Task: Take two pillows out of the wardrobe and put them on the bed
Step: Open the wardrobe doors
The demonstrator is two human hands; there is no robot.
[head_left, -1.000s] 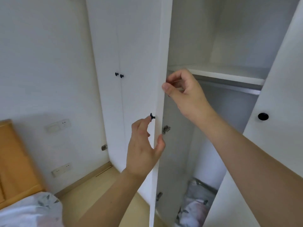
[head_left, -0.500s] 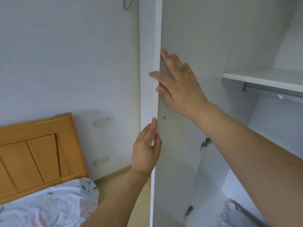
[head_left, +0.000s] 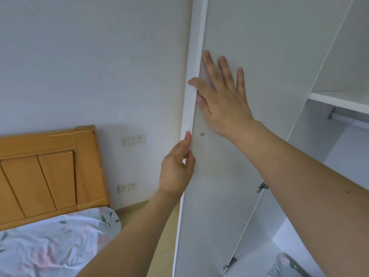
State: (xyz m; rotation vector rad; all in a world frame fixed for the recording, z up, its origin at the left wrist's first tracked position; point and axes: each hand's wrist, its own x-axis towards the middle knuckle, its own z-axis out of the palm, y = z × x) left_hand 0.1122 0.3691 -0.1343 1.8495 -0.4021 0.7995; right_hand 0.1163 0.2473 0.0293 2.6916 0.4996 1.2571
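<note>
1. So far only the opening step is under way: the wardrobe door [head_left: 229, 196] stands swung out, and no pillow is out yet.
2. Right hand [head_left: 221, 96] lies flat on the door's inner face, fingers spread, near its free edge.
3. Left hand [head_left: 176, 168] pinches that same edge between thumb and fingers, lower down.
4. A soft floral bundle [head_left: 287, 266], possibly a pillow, lies at the wardrobe's bottom; I cannot tell for sure.
5. Left to do, I judge: lift 2 pillows and carry them to the bed [head_left: 56, 242].
6. Door is smooth, matt white board with metal hinges [head_left: 261, 186]; headboard [head_left: 50, 172] is glossy orange wood; bedding looks crumpled, printed cotton.
</note>
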